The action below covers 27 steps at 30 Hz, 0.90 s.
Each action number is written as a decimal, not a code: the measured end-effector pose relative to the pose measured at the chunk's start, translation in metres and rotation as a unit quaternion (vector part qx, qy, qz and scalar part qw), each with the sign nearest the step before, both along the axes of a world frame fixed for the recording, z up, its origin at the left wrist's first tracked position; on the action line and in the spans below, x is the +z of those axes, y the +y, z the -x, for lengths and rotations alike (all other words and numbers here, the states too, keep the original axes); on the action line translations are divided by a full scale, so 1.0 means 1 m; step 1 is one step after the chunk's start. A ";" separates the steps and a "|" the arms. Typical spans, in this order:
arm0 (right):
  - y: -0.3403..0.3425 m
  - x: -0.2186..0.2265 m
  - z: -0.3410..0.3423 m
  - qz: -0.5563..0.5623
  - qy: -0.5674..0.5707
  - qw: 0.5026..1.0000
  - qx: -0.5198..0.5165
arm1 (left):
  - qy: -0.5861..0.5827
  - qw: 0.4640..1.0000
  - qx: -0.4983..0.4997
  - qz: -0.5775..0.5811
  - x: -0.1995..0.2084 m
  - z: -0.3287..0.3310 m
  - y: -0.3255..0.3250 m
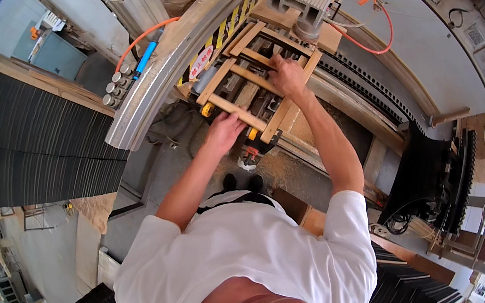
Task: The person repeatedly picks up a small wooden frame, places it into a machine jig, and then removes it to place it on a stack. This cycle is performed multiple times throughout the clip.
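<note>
A wooden frame (256, 79) with side bars and several crosspieces lies over a machine bed in front of me. My left hand (225, 132) is at its near crosspiece, fingers curled over the wood and closed on it. Farther forward, my right hand (288, 77) reaches over the frame's right side bar. Its fingers are bent and closed at the middle crosspieces, with the fingertips partly hidden. Beneath the frame, dark machine parts show through the gaps, and a yellow round part (207, 109) sits under the near left corner.
A grey metal beam (160, 75) with a yellow-black striped strip runs along the left. A machine head (306, 30) hangs beyond the frame. Stacked dark panels (48, 146) stand at left, more (411, 293) at lower right. Black cable chain (356, 90) lies to the right; sawdust covers the floor.
</note>
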State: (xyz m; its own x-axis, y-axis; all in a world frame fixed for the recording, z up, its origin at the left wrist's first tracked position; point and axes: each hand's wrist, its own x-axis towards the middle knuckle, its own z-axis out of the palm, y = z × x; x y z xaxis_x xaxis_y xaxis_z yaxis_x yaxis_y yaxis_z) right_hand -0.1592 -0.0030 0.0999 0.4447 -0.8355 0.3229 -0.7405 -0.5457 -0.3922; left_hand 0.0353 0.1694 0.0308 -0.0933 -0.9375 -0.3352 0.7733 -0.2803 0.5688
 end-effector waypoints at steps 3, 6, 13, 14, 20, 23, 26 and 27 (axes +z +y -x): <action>-0.029 -0.010 -0.004 -0.006 0.011 0.999 -0.032 | 0.030 0.999 0.011 0.003 0.003 -0.017 0.051; -0.037 -0.007 -0.010 -0.036 0.005 0.998 -0.052 | 0.046 0.998 0.035 -0.003 0.007 -0.040 0.103; -0.044 -0.002 -0.028 -0.095 -0.031 0.992 -0.075 | 0.020 0.995 0.087 -0.053 0.010 -0.090 0.194; -0.047 -0.005 -0.031 -0.092 -0.037 0.992 -0.073 | 0.017 0.994 0.093 -0.060 0.011 -0.096 0.201; -0.047 -0.005 -0.042 -0.084 -0.002 0.994 -0.069 | 0.015 0.992 0.098 -0.071 -0.004 -0.143 0.243; -0.049 -0.007 -0.043 -0.087 -0.005 0.993 -0.077 | 0.000 0.990 0.113 -0.079 -0.020 -0.165 0.258; -0.052 -0.018 -0.042 -0.055 -0.047 0.995 -0.072 | -0.019 0.982 0.151 -0.110 -0.039 -0.179 0.271; -0.054 -0.019 -0.041 -0.058 -0.043 0.995 -0.062 | -0.025 0.977 0.169 -0.124 -0.046 -0.182 0.273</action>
State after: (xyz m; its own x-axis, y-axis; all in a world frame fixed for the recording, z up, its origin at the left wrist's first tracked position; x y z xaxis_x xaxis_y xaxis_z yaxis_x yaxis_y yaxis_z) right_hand -0.1184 -0.0567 0.0808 0.3105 -0.9160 0.2541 -0.7605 -0.3997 -0.5117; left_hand 0.2172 0.4422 -0.0153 0.2306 -0.8007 -0.5529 0.8182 -0.1480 0.5556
